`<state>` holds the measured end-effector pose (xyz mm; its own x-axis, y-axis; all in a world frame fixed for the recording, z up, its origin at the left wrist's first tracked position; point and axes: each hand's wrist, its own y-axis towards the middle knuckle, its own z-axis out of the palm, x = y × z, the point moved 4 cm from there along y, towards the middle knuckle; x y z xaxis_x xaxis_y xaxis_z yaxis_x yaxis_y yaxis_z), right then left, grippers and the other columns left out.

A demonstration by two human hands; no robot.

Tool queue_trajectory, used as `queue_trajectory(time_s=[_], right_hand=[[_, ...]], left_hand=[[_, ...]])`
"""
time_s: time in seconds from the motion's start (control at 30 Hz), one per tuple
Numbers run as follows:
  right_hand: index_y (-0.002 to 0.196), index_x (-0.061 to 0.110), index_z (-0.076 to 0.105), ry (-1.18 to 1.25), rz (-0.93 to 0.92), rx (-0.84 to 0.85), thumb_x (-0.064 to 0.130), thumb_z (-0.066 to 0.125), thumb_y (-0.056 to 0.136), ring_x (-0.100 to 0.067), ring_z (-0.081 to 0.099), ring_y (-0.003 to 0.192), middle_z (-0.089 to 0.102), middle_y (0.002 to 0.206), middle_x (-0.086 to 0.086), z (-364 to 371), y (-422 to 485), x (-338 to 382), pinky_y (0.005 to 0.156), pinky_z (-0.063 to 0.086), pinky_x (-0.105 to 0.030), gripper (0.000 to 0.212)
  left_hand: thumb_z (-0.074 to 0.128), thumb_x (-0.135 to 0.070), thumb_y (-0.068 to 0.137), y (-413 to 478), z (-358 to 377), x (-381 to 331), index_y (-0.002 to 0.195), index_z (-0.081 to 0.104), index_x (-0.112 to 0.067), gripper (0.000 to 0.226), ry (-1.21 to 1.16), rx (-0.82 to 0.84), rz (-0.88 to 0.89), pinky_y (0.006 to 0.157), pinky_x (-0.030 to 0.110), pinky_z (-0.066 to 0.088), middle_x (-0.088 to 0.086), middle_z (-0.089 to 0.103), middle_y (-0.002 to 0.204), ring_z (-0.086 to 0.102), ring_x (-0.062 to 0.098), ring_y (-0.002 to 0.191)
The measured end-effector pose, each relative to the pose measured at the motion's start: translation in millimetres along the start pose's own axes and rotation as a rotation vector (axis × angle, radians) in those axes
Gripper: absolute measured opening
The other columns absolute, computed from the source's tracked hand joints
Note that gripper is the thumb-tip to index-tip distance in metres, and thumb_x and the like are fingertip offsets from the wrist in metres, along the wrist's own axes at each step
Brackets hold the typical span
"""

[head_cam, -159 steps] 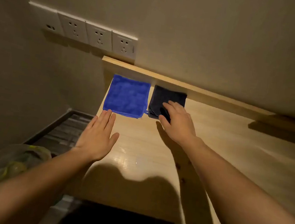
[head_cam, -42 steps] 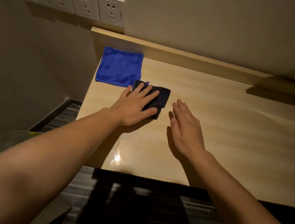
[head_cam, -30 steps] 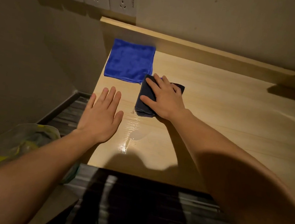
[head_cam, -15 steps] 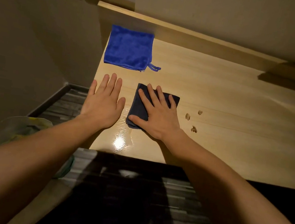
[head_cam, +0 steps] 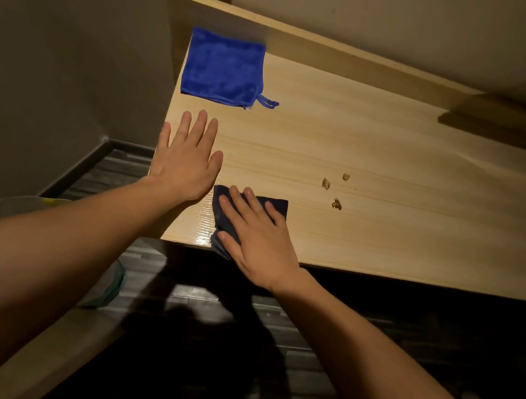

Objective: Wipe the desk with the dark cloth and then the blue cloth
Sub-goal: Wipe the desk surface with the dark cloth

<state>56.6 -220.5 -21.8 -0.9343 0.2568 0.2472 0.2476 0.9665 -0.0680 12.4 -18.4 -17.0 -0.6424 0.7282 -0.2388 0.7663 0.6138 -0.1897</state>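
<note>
We've got our right hand [head_cam: 257, 242] flat, fingers [head_cam: 237, 201] spread, on the dark cloth [head_cam: 277, 205], mostly hidden, its corner overhanging the counter [head_cam: 412, 159] edge. Left hand [head_cam: 186, 158] is open flat beside it. Blue cloth [head_cam: 224, 68] sits square, loop pointing right.

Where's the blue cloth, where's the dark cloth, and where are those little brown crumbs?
blue cloth [head_cam: 223, 67], head view, middle of the flat fabric.
dark cloth [head_cam: 279, 204], head view, far right corner showing beyond the fingers.
brown crumbs [head_cam: 326, 183], head view, the leftmost crumb of the three.
</note>
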Motion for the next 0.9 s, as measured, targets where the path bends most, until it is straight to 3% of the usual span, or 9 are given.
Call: queue_trajectory(time_s=[0.23, 0.3, 0.37, 0.47, 0.53, 0.67, 0.77, 0.83, 0.9], right_hand=[[0.150, 0.020, 0.051, 0.418, -0.062, 0.123, 0.035, 0.048, 0.108, -0.016, 0.040, 0.146, 0.053, 0.154, -0.002, -20, -23, -1, 0.112, 0.030, -0.033, 0.044], [0.125, 0.024, 0.069, 0.715, 0.142, 0.197, 0.041, 0.048, 0.105, -0.005, 0.065, 0.108, 0.075, 0.112, 0.009, -36, -21, -12, 0.092, 0.044, -0.026, 0.034], [0.096, 0.021, 0.076, 0.999, 0.397, 0.165, 0.044, 0.049, 0.102, -0.001, 0.066, 0.075, 0.076, 0.082, 0.012, -58, -13, -34, 0.072, 0.047, -0.025, 0.036], [0.096, 0.014, 0.076, 1.260, 0.637, -0.033, 0.038, 0.054, 0.105, -0.012, 0.074, 0.076, 0.080, 0.085, 0.000, -94, 15, -85, 0.070, 0.053, -0.028, 0.034], [0.099, 0.018, 0.075, 1.345, 0.664, -0.158, 0.034, 0.053, 0.107, -0.016, 0.075, 0.080, 0.080, 0.088, -0.004, -120, 46, -121, 0.071, 0.057, -0.029, 0.029], [0.095, 0.020, 0.071, 1.056, 0.561, -0.282, 0.036, 0.050, 0.108, -0.012, 0.069, 0.075, 0.076, 0.093, -0.011, -158, 125, -200, 0.066, 0.050, -0.025, 0.029], [0.095, 0.018, 0.066, 0.744, 0.410, -0.213, 0.044, 0.043, 0.108, 0.007, 0.063, 0.062, 0.068, 0.081, 0.005, -166, 183, -241, 0.062, 0.046, -0.023, 0.037], [0.111, 0.022, 0.064, 0.425, 0.277, -0.134, 0.049, 0.038, 0.108, 0.007, 0.064, 0.082, 0.069, 0.094, 0.009, -159, 211, -256, 0.076, 0.045, -0.032, 0.038], [0.135, 0.026, 0.056, 0.066, 0.129, -0.028, 0.059, 0.031, 0.106, -0.017, 0.059, 0.116, 0.066, 0.125, 0.000, -138, 226, -264, 0.096, 0.042, -0.046, 0.051]], left_hand=[[0.021, -0.048, 0.113, 15, -4, -42, 0.170, 0.008, -0.020, 0.065, -0.064, -0.024, 0.088, 0.129, 0.057, 0.000, 0.005, 0.001, 0.179, -0.005, 0.028, 0.164], [0.018, -0.053, 0.112, 17, 3, -50, 0.170, 0.006, -0.022, 0.068, -0.072, -0.002, 0.072, 0.130, 0.058, -0.001, 0.004, -0.002, 0.179, -0.007, 0.028, 0.164], [0.012, -0.062, 0.108, 18, 12, -50, 0.170, 0.002, -0.023, 0.074, -0.027, 0.006, 0.051, 0.129, 0.058, -0.003, 0.004, -0.003, 0.179, -0.009, 0.027, 0.164], [0.000, -0.074, 0.101, 23, 22, -45, 0.170, -0.002, -0.025, 0.085, 0.052, 0.010, 0.060, 0.129, 0.059, -0.002, 0.004, -0.007, 0.178, -0.012, 0.028, 0.163], [0.001, -0.077, 0.100, 23, 25, -45, 0.170, -0.001, -0.026, 0.086, 0.063, -0.008, 0.046, 0.129, 0.059, -0.003, 0.002, -0.007, 0.178, -0.011, 0.026, 0.163], [0.006, -0.077, 0.102, 23, 27, -46, 0.170, 0.002, -0.028, 0.085, 0.072, -0.052, 0.034, 0.130, 0.058, -0.001, 0.000, -0.004, 0.178, -0.009, 0.023, 0.164], [0.009, -0.076, 0.103, 24, 29, -45, 0.170, 0.004, -0.028, 0.083, 0.084, -0.062, 0.030, 0.130, 0.057, 0.000, -0.001, -0.004, 0.178, -0.009, 0.022, 0.164], [0.010, -0.076, 0.103, 24, 29, -45, 0.170, 0.003, -0.029, 0.083, 0.103, -0.063, 0.025, 0.129, 0.055, -0.002, -0.002, -0.006, 0.177, -0.011, 0.021, 0.163], [0.009, -0.077, 0.103, 24, 30, -45, 0.170, -0.002, -0.030, 0.083, 0.131, -0.056, 0.018, 0.129, 0.053, -0.005, -0.002, -0.009, 0.177, -0.015, 0.021, 0.163]])
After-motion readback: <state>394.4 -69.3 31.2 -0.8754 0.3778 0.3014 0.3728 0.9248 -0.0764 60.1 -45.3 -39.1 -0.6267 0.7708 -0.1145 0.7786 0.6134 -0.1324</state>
